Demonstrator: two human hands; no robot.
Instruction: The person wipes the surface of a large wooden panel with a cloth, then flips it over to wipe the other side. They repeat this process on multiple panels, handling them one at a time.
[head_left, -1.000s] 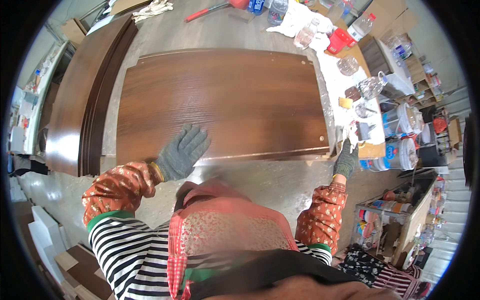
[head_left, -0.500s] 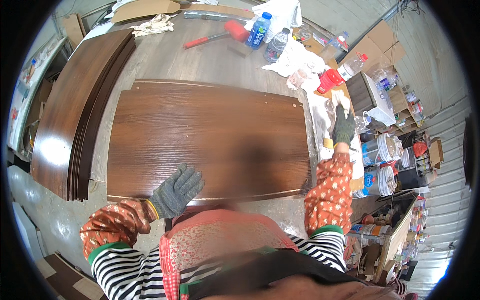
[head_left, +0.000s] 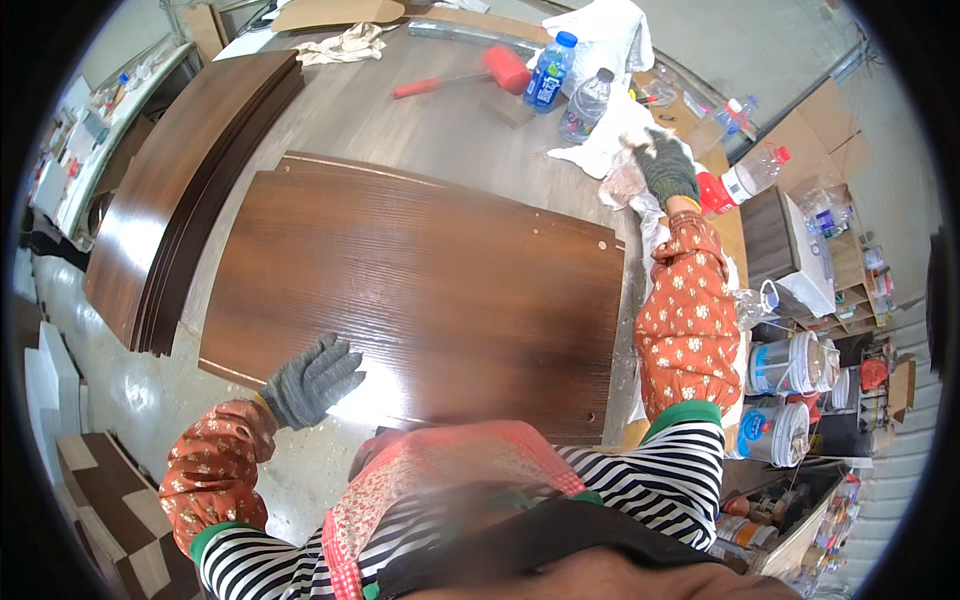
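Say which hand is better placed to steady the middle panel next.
Probably the left hand: it is open at the near edge of the middle panel, while the right hand is at the white cloth.

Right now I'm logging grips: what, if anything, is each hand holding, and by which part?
The left hand holds nothing. The right hand is at a white cloth; whether it grips any part of that cannot be told.

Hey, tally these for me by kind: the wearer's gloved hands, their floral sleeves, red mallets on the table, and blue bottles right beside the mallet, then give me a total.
Gloved hands: 2
Floral sleeves: 2
Red mallet: 1
Blue bottle: 1
Total: 6
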